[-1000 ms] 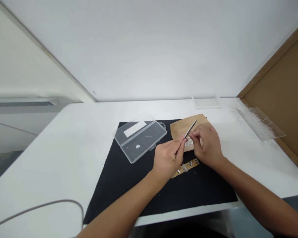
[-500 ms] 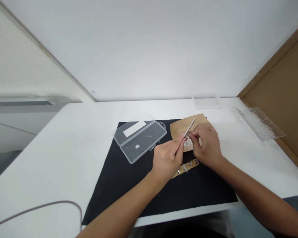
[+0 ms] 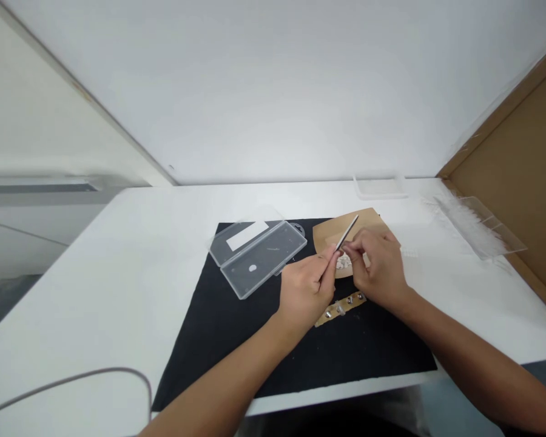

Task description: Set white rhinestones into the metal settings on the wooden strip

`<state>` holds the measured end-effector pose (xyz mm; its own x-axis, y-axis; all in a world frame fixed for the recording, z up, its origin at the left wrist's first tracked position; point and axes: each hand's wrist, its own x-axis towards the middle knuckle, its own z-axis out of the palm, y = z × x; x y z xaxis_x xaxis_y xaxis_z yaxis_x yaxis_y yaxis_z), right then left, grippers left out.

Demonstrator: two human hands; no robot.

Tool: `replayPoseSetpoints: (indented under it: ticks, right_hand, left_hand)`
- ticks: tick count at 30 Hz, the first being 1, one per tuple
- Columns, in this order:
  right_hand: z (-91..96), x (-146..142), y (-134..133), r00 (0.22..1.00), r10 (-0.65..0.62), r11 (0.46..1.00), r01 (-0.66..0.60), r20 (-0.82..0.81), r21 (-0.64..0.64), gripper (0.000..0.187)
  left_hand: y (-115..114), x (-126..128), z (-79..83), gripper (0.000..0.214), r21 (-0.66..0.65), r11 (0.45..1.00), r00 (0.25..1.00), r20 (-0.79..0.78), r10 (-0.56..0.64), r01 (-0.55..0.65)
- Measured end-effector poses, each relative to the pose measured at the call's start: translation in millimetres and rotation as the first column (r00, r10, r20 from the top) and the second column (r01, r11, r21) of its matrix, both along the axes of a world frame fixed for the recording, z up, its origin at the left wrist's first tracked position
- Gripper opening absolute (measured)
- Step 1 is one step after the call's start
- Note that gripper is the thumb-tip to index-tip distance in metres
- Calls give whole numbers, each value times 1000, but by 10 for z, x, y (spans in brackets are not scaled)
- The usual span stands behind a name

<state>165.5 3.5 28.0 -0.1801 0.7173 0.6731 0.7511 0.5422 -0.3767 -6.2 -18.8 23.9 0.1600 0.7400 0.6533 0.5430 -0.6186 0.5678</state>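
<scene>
My left hand [image 3: 307,282] is closed around the lower end of a thin, flat nail file [image 3: 347,233], which slants up and to the right. Close against the file, my right hand [image 3: 378,262] pinches something small between thumb and fingertips; the fingers mostly hide it. Both hands are above a sheet of brown paper [image 3: 332,232] that carries a heap of small whitish pieces [image 3: 344,262]. Nearer me, a tan strip [image 3: 344,308] with several shiny round bits and a clear piece on it lies on the black mat [image 3: 346,358].
An open clear plastic case [image 3: 262,261] with a white label lies at the mat's left. On the right, a clear tray [image 3: 477,227] of translucent pieces leans near a brown board [image 3: 519,164]. A shallow clear tray [image 3: 380,188] sits by the wall, and a cable [image 3: 73,377] runs at front left.
The nail file has tilted slightly, showing more of its dark edge. Both hands keep nearly the same place and hold; the view has shifted very little.
</scene>
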Motion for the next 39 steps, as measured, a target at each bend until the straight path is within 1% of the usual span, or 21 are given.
replayPoseSetpoints:
  ticks: [3, 4, 7, 11, 15, 18, 19, 22, 26, 27, 30, 31, 34, 37, 39]
  right_hand:
    - [19, -14, -12, 997, -62, 997, 64, -55, 41, 20]
    - [25, -17, -14, 997, -53, 998, 56, -58, 42, 20]
    - [36, -20, -10, 1000, 21, 999, -21, -14, 25, 22]
    - [36, -15, 18, 999, -42, 996, 45, -30, 77, 21]
    - [23, -24, 19, 1000, 22, 997, -23, 19, 72, 23]
    - [25, -29, 13, 999, -52, 995, 52, -6, 86, 23]
    - [28, -29, 11, 999, -53, 996, 53, -3, 76, 23]
    - [31, -26, 14, 1000, 19, 999, -20, 19, 37, 24]
    - [0, -14, 47, 998, -56, 998, 57, -35, 38, 21]
    - [-11, -12, 56, 999, -41, 999, 42, -28, 30, 21]
    - [-24, -11, 67, 998, 61, 998, -61, 10, 3, 22]
    - [-20, -12, 64, 998, 56, 998, -56, 3, 11, 22]
    - [7, -17, 39, 999, -11, 999, 12, -34, 31, 21]
    - [28, -18, 19, 1000, 12, 1000, -12, 5, 11, 22]
    - [33, -16, 22, 1000, -23, 999, 23, 3, 26, 22]
  left_hand:
    - [0, 1, -1, 22, -2, 1000, 1000, 2, 5, -5]
    - [0, 0, -3, 21, -4, 1000, 1000, 4, 11, -11]
    - [7, -2, -8, 25, -11, 1000, 1000, -4, 2, -3]
    - [25, -8, -4, 25, 10, 1000, 1000, -23, 14, -14]
    - [32, -18, -2, 26, 40, 999, 999, -50, 19, -17]
    - [29, -21, -1, 24, 37, 999, 999, -48, 24, -22]
    - [28, -21, 1, 24, 35, 999, 998, -47, 28, -26]
    - [29, -17, 6, 26, 34, 999, 998, -51, 23, -21]
    - [36, -12, -1, 26, 17, 1000, 999, -30, 19, -19]
    - [38, -13, -4, 26, 10, 1000, 999, -31, 21, -21]
    - [45, -17, -4, 29, -3, 1000, 999, -36, 26, -26]
    - [46, -17, 1, 28, -5, 1000, 999, -32, 26, -27]
    - [44, -13, 23, 25, -17, 1000, 999, -29, 20, -21]
    - [41, -7, 37, 31, -29, 1000, 999, -32, 9, -10]
    - [43, -6, 31, 30, -25, 1000, 1000, -24, 13, -14]
